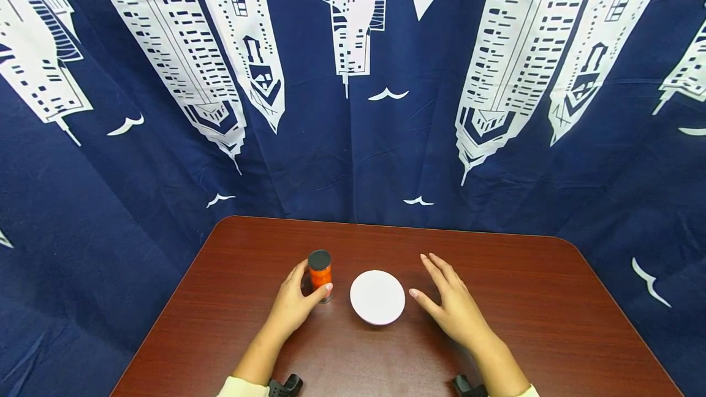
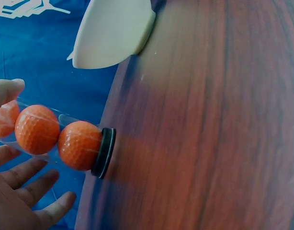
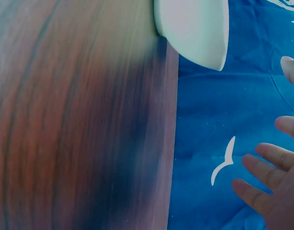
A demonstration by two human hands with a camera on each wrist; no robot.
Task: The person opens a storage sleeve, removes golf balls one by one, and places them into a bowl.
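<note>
A clear tube of orange golf balls with a dark lid stands upright on the table. My left hand is around its left side, the thumb in front. In the left wrist view the golf balls show through the clear wall above a black base. There the fingers of my left hand are spread beside the tube rather than wrapped round it; whether the thumb touches is unclear. A white bowl sits to the tube's right. Beyond the bowl, my right hand hovers with fingers extended, holding nothing.
The reddish-brown wooden table has rounded far corners. Behind it hangs a dark blue cloth printed with white buildings and birds. Black straps or mounts show at both wrists.
</note>
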